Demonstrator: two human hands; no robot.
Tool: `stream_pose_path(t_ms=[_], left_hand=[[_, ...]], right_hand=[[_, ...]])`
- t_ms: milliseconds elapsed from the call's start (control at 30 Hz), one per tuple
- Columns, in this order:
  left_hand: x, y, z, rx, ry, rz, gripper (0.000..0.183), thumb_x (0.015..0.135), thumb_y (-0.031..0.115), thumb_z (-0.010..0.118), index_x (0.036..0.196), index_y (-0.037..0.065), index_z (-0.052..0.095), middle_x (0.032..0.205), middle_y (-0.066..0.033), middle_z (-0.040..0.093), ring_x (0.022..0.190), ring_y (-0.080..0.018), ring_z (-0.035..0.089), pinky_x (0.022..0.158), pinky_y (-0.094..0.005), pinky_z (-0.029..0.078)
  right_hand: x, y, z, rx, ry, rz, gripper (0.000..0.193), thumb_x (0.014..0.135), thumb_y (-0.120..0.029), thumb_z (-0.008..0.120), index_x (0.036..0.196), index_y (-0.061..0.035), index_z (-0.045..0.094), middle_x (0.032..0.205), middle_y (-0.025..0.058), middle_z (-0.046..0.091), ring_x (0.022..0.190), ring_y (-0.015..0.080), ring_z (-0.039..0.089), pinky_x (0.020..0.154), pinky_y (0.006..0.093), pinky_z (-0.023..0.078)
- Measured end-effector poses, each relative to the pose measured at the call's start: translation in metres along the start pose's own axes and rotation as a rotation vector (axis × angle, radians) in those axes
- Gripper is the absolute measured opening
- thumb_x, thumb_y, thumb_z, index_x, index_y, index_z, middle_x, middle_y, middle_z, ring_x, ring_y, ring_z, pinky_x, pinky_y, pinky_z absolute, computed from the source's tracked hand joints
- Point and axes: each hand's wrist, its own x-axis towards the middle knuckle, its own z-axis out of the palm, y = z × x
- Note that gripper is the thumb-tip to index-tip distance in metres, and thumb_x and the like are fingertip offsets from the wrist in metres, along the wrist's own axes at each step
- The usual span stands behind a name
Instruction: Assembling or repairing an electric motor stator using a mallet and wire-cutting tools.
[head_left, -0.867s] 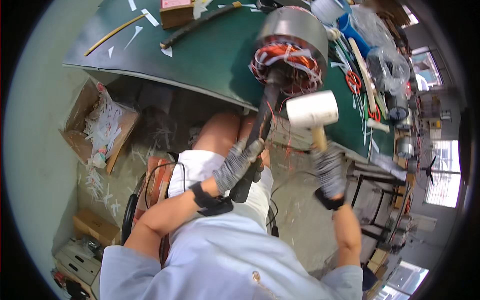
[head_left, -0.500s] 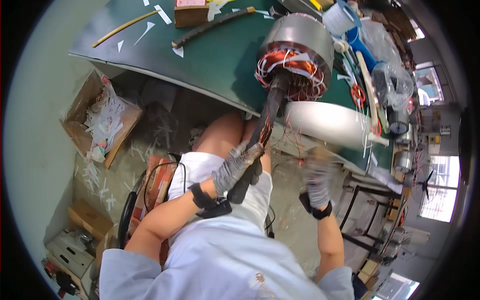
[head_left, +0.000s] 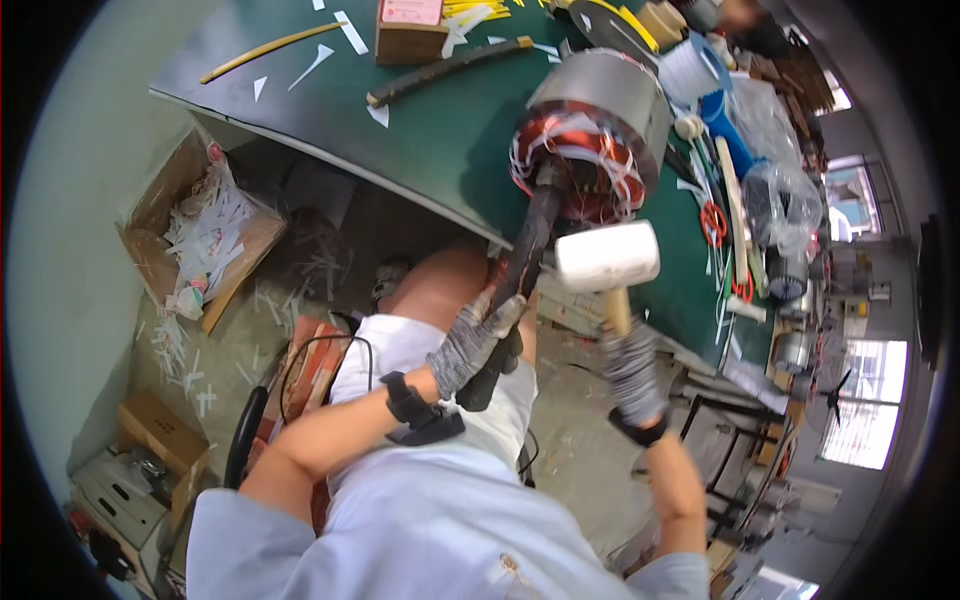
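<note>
A motor stator with a grey metal shell lies on the green workbench, its copper windings, bound with white cord, facing me. Slanting down from the windings is a dark, taped bar; its upper end touches or enters the coils, I cannot tell which. My gloved left hand is wrapped round the lower part of this bar, above my lap. In my gloved right hand is the wooden handle of a mallet. Its white head hangs beside the bar, just below the stator.
Another dark bar, a thin wooden strip and paper scraps lie on the bench. A small box stands at the back. Right of the stator are a white spool and red scissors. A carton of scraps sits on the floor.
The mallet head, earlier a wide blur along the bench edge, is now sharper and closer to the bar. My left hand keeps its hold on the bar. The whole view has shifted slightly.
</note>
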Motion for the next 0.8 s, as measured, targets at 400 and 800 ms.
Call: stream_pose_path(t_ms=[400,800], left_hand=[[0.005,0.002,-0.031,-0.106,-0.086,-0.072,0.027,0.087,0.035,0.049,0.083,0.009,0.045,0.056,-0.0028,0.050,0.044,-0.0105,0.048,0.041,-0.0230,0.039],[-0.064,0.081,-0.105,0.531,0.571,0.851,0.038,0.083,0.022,0.051,0.114,0.001,0.045,0.083,-0.0051,0.056,0.069,-0.0125,0.053,0.063,-0.0254,0.044]], right_hand=[[-0.013,0.044,0.027,-0.657,-0.202,-0.195,0.040,0.083,-0.021,0.053,0.112,0.0036,0.042,0.098,0.0206,0.052,0.090,0.0293,0.051,0.076,0.0373,0.042],[0.069,-0.089,-0.007,1.228,0.311,0.425,0.027,0.088,-0.023,0.048,0.107,-0.0047,0.046,0.094,0.0065,0.057,0.073,0.0092,0.054,0.058,0.0197,0.044]])
